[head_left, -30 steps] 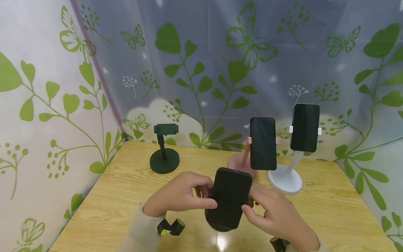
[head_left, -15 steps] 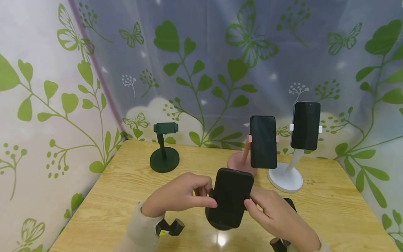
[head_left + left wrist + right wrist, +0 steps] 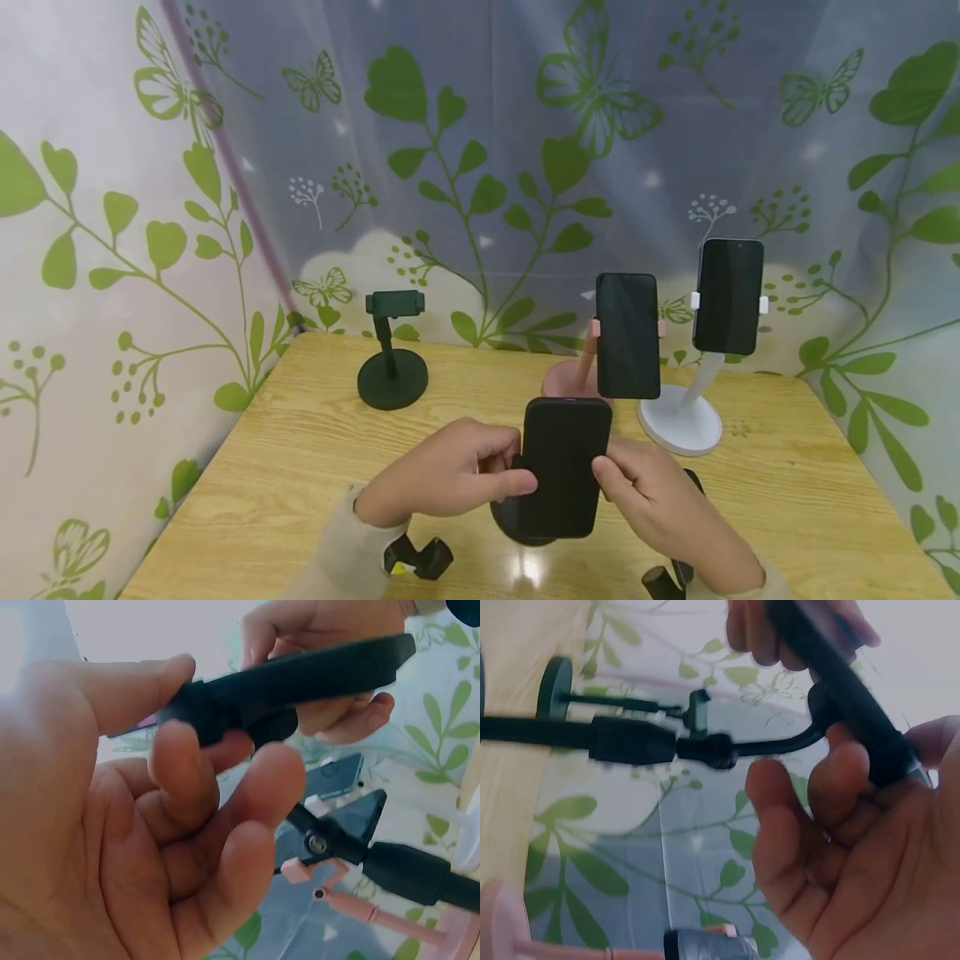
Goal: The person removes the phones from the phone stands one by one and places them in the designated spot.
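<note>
A black phone (image 3: 567,471) stands nearly upright, screen towards me, in front of a black phone stand (image 3: 409,871) whose round base (image 3: 517,523) shows partly beneath it. My left hand (image 3: 457,471) pinches the phone's left edge, thumb on the front and fingers behind, where the stand's clamp sits. On the other side, my right hand (image 3: 660,500) grips the right edge with its thumb at the front. The stand's jointed arm (image 3: 772,745) runs up to the back of the phone in the right wrist view. Most of the clamp is hidden by phone and fingers.
Behind, a pink stand (image 3: 562,379) holds a dark phone (image 3: 628,337), and a white stand (image 3: 678,423) holds another phone (image 3: 729,296). A dark green stand (image 3: 392,379) with no phone is at the back left. Part of a dark object (image 3: 693,480) shows beside my right wrist.
Both hands and the black phone have shifted slightly right. The phone has turned from a slight tilt to nearly straight, and the dark object by my right wrist has come into view.
</note>
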The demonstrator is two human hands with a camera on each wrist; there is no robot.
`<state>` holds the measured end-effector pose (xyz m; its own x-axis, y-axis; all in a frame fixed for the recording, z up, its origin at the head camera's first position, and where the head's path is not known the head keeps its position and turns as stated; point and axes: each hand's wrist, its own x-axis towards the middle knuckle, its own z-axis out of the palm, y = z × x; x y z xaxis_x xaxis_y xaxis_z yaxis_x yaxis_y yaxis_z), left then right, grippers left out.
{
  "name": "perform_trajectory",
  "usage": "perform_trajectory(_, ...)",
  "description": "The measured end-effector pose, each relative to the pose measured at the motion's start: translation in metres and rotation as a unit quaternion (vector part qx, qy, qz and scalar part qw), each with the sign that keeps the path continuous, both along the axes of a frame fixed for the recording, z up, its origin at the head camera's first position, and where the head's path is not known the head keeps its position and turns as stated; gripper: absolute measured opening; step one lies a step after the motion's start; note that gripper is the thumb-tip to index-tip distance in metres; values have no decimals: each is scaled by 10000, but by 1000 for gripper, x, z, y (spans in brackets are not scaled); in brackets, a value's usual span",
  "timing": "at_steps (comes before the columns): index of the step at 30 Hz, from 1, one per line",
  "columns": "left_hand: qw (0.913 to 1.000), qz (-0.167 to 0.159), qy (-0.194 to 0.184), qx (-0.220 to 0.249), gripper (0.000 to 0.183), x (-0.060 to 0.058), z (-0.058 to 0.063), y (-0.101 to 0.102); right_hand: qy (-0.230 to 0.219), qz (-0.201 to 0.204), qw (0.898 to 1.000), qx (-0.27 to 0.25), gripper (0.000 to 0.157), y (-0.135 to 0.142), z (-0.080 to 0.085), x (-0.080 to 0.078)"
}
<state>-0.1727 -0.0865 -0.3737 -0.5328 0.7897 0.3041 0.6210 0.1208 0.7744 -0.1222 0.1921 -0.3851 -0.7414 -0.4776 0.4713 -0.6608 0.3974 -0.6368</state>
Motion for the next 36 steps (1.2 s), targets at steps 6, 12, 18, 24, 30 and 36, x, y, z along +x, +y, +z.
perform_trajectory(6, 9971, 237, -584, 431, 30, 5, 2, 5, -827, -81, 9961, -282, 41, -1, 5, 3)
perform_trajectory(12, 9966, 259, -600, 511, 33, 5, 2, 7, -1080, 188, 9925, -543, 40, 2, 6, 1)
perform_trajectory(18, 9987, 397, -90, 315, 24, 1, 1, 2, -949, 251, 9938, -513, 39, 3, 5, 1)
perform_trajectory(24, 9967, 422, -145, 675, 26, 4, 0, 5, -1025, -166, 9938, -397, 44, 2, 4, 2)
perform_trajectory(30, 9955, 512, -381, 699, 30, 8, 0, 7, -1247, -86, 9909, -509, 42, 3, 1, 0)
perform_trajectory(36, 9978, 253, -318, 518, 26, 6, 2, 6, -739, -551, 9957, 57, 41, 4, 5, 6)
